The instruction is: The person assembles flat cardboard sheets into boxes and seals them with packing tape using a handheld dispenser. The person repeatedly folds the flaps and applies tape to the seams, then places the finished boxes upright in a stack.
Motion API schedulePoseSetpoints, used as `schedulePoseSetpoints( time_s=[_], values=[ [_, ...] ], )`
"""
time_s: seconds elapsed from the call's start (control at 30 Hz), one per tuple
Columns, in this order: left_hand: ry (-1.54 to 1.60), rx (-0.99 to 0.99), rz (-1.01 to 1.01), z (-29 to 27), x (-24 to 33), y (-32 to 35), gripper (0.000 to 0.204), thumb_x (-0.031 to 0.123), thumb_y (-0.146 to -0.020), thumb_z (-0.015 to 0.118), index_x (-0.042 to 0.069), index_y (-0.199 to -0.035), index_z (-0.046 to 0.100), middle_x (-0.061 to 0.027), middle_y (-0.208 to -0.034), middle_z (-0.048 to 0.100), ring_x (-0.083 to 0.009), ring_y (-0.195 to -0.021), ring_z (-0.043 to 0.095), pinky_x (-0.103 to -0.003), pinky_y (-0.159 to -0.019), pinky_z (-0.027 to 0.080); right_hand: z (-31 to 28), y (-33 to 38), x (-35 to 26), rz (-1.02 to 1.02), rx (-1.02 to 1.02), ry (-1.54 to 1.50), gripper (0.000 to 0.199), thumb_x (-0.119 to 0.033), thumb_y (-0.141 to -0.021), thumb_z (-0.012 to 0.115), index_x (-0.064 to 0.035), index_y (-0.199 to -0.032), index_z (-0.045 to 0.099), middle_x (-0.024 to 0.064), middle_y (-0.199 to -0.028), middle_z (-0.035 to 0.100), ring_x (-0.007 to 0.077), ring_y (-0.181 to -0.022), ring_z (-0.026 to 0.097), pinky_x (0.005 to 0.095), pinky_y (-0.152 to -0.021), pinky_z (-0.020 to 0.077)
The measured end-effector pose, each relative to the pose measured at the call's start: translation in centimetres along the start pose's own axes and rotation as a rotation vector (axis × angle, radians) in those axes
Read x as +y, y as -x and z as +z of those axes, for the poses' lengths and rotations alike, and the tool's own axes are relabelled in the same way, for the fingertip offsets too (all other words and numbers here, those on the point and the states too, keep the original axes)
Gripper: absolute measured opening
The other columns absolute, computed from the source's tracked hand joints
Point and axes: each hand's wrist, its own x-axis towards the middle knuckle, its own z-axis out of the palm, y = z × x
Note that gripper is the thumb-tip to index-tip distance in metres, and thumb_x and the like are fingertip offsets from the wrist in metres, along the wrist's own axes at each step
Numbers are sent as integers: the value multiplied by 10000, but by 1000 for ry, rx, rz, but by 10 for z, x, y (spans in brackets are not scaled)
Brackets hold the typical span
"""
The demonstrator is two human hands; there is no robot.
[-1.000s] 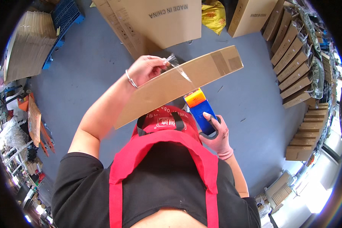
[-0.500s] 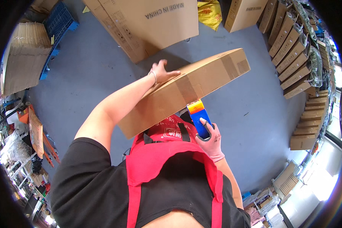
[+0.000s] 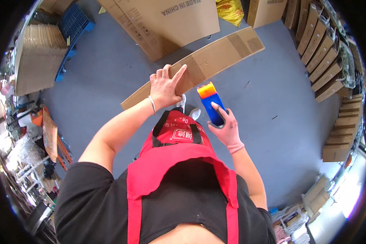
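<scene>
A long, flat cardboard box stands on its edge in front of me, its narrow side facing up, with a band of tape near its right end. My left hand is bare and spans this narrow side, thumb toward the near edge and fingers at the far edge. In a pink glove, my right hand is wrapped round a blue tape dispenser with an orange-yellow head. The dispenser is held just short of the box, apart from it.
A large carton stands just beyond the box, with a yellow bag beside it. Flat cardboard is stacked at the left by a blue pallet. Rows of cartons line the right side.
The box has swung farther from me and turned more upright. My left hand has shifted onto its narrow side. The tape dispenser has come away from the box's near edge.
</scene>
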Motion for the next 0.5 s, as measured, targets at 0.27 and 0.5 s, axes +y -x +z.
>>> schedulePoseSetpoints(
  time_s=[0.27, 0.5],
  values=[
    [28, 76, 46, 7, 12, 4, 1195, 334, -581, 876, 387, -1646, 336, -215, -1455, 420, -391, -1300, 433, -531, -1040, 340, -1, -7, 7, 70, -136, 342, 645, -341, -815, 751, -215, -1429, 600, 201, -1087, 710, 403, -1040, 688, 484, -953, 555],
    [39, 39, 37, -3, -6, -1, 1141, 453, -684, 887, 282, -1665, 330, -267, -1514, 403, -438, -1398, 391, -568, -1130, 317, 35, -112, -21, 204, -300, 383, 541, -396, -780, 718, -51, -1198, 722, 209, -1100, 763, 359, -1071, 725, 438, -960, 568]
  ],
)
